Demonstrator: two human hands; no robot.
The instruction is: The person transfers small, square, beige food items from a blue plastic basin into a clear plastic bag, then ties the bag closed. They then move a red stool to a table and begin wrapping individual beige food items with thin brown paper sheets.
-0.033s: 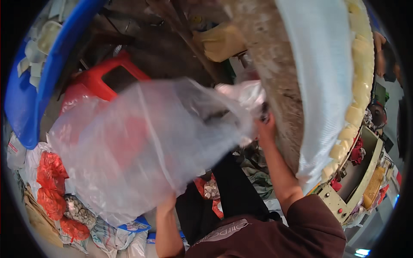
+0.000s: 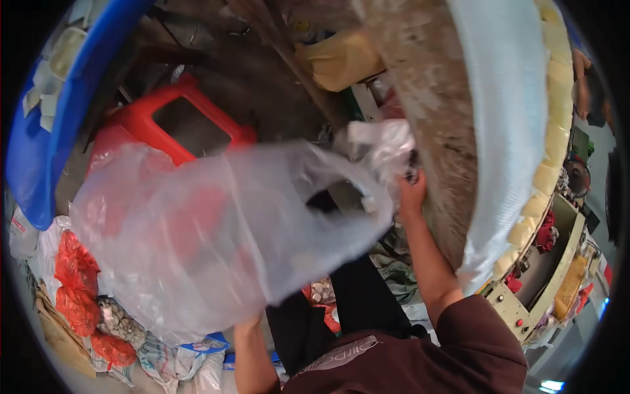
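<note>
A large, clear plastic bag (image 2: 197, 243) spreads puffed up in front of me, partly blurred. At its lower edge my left hand (image 2: 249, 323) touches it; the bag covers the fingers, so their grip is hidden. Past the bag's right end, my right hand (image 2: 412, 190) is closed around something dark and small that I cannot make out. Crumpled pinkish-white plastic (image 2: 387, 141) lies right against that hand. Behind the clear bag stands a red plastic stool (image 2: 141, 115), partly seen through the film.
At left is a blue plastic tub (image 2: 62, 151) with pale pieces. Red plastic bags (image 2: 77, 262) and a bag of small pale pieces (image 2: 120, 323) lie below it. A worn brown surface (image 2: 433, 98) with white woven cloth (image 2: 502, 111) rises at right, near a control box (image 2: 518, 308).
The clear bag has shifted slightly, and a gap shows near its right end. My right hand has moved a little right, with the pinkish-white plastic. My left hand is slightly lower.
</note>
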